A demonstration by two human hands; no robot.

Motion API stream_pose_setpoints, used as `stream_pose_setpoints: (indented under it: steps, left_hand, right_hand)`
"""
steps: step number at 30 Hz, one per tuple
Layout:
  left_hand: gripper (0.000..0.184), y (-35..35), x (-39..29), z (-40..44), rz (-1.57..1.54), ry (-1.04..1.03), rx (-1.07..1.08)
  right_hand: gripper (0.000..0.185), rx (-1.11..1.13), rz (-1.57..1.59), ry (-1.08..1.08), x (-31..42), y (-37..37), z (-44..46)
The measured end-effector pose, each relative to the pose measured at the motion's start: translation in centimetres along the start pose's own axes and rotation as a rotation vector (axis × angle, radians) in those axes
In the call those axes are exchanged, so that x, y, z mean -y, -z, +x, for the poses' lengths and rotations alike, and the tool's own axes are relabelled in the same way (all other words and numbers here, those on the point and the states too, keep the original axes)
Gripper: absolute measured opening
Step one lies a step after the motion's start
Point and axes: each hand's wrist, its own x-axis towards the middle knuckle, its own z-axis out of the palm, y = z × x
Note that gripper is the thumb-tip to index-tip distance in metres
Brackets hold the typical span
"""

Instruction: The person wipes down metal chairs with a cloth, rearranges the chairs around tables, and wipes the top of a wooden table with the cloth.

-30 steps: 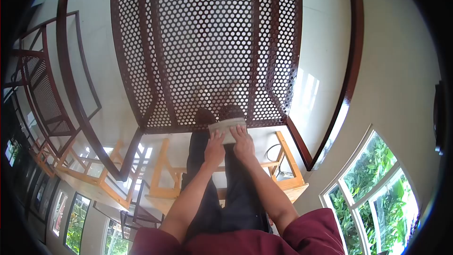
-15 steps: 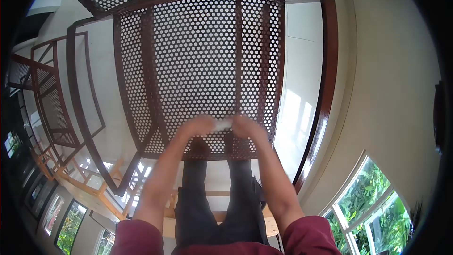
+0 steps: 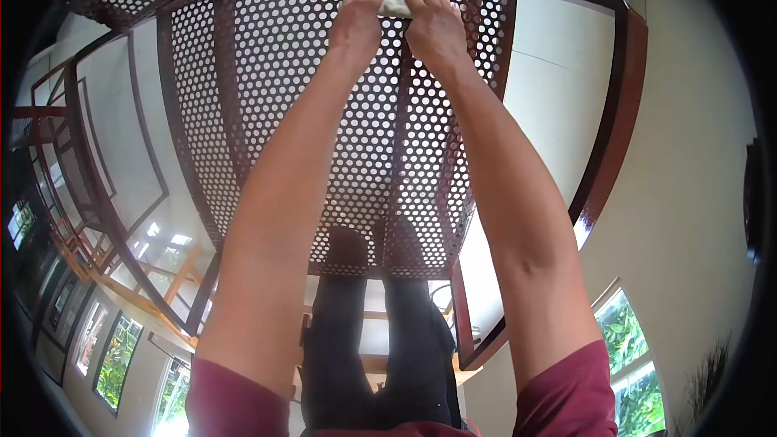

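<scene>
A folded light beige cloth point(image 3: 395, 5) lies at the far end of the perforated dark red metal seat point(image 3: 283, 57), close to where the backrest rises. My left hand point(image 3: 356, 23) presses on the cloth's left part, fingers stretched out and pointing away from me. On its right part rests my right hand point(image 3: 435, 24), fingers also extended and somewhat spread. Both palms face down, side by side with a small gap between them. Neither hand is wrapped round the cloth.
Curved dark red armrests flank the seat, the right one point(image 3: 619, 105) near the wall point(image 3: 688, 162). Another metal chair point(image 3: 77, 146) and wooden furniture point(image 3: 182, 275) stand at the left. My legs point(image 3: 336, 356) are at the seat's front edge.
Both hands and the cloth have moved from the seat's front edge to its far end. Half a second ago the fingers were closed around the cloth; now they lie flat on it.
</scene>
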Motion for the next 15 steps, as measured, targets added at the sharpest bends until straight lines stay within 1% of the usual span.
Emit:
stream_pose_setpoints:
  steps: [1,3,5,7,8,11,13,15]
  left_hand:
    - [0.074,-0.1,0.5,0.1,-0.025,-0.015,-0.002]
    - [0.076,0.0,0.9,0.3,0.052,-0.064,0.024]
    - [0.079,0.9,0.7,0.6,0.07,-0.021,0.126]
    - [0.072,1.3,0.2,0.9,0.189,-0.01,0.17]
    - [0.072,1.4,0.1,1.0,0.213,-0.003,0.188]
    - [0.069,1.5,0.2,1.0,0.15,0.023,0.201]
    - [0.063,1.7,0.2,0.9,0.191,-0.003,0.2]
    - [0.073,1.7,-0.1,0.0,0.177,-0.01,0.194]
  right_hand:
    - [0.061,0.036,-0.02,0.004,-0.1,0.3,-0.3]
    - [0.062,0.082,-0.057,0.018,-0.2,1.5,0.2]
    - [0.064,0.129,-0.074,-0.016,0.2,2.0,0.5]
    - [0.063,0.133,-0.08,-0.035,0.5,2.1,0.4]
    - [0.06,0.101,-0.069,-0.028,0.5,1.9,0.3]
    - [0.066,0.097,-0.005,-0.021,0.2,1.7,0.3]
    - [0.063,0.088,0.006,-0.031,0.3,1.6,-0.3]
    - [0.063,0.052,0.025,-0.029,0.6,1.3,-1.3]
